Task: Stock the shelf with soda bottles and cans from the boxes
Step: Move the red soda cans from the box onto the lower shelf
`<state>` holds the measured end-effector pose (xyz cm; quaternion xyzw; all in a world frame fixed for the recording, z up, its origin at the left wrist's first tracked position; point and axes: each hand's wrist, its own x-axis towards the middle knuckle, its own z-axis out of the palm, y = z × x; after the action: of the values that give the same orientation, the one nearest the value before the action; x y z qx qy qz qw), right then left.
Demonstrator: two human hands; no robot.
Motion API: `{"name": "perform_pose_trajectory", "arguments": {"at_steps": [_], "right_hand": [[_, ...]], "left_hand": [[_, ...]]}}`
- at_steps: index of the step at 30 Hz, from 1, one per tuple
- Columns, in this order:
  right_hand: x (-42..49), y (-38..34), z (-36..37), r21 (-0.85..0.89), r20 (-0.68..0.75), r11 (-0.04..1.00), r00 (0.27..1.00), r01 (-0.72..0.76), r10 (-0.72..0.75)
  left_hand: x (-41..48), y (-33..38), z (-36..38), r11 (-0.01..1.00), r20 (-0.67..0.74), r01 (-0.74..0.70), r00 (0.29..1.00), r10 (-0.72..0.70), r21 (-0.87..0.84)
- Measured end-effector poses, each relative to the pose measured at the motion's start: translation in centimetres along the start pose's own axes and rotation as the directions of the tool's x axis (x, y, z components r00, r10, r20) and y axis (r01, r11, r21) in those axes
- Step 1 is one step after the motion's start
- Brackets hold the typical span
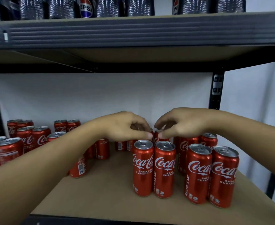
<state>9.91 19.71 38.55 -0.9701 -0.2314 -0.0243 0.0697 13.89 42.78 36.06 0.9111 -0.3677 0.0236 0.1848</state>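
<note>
Many cans (143, 168) are stocked on the shelf (101, 189); one more can (156, 140) is gripped by the right hand (183, 125), another by the left hand (125, 127); space remains.

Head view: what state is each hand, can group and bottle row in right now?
left hand, gripping left held can by its top.
right hand, gripping right held can by its top.
front Coca-Cola cans, upright, unopened, on the shelf board.
left-side Coca-Cola cans, upright, loosely grouped.
Pepsi bottles, upright on the upper shelf.
</note>
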Motion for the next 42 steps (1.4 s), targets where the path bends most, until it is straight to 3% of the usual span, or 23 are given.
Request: {"name": "perform_pose_trajectory", "arguments": {"at_steps": [3,6,20,23,27,33,42], "right_hand": [[-0.4,-0.5,0.7,-0.049,0.096,0.999,0.995,-0.001,0.005],[-0.3,-0.7,1.5,-0.048,0.118,0.999,0.993,0.009,-0.003],[-1.8,0.1,1.6,0.028,0.034,0.999,0.999,-0.019,0.018],[-1.9,0.8,0.8,0.008,-0.056,0.999,0.997,-0.053,0.053],[0.5,1.6,0.7,-0.1,-0.085,0.983,0.986,-0.153,0.144],[4.5,1.1,2.1,-0.183,0.045,0.965,0.979,-0.19,0.201],[5.0,2.3,2.0,-0.151,0.038,0.973,0.982,-0.176,0.184]], "left_hand": [[-0.5,0.3,0.4,0.998,0.143,0.057,0.988,-0.06,0.019],[-0.5,0.7,0.9,0.997,0.187,0.069,0.98,-0.063,-0.028],[-1.1,1.3,0.4,0.997,0.153,0.079,0.985,-0.075,-0.023],[-0.8,1.1,-0.7,0.998,0.031,0.059,0.998,-0.059,-0.016],[2.1,0.7,-0.9,0.974,-0.127,0.135,0.986,-0.113,0.184],[6.4,0.4,0.7,0.92,0.065,0.236,0.961,-0.268,0.312],[6.3,-0.7,1.5,0.956,0.048,0.181,0.979,-0.197,0.233]]}}
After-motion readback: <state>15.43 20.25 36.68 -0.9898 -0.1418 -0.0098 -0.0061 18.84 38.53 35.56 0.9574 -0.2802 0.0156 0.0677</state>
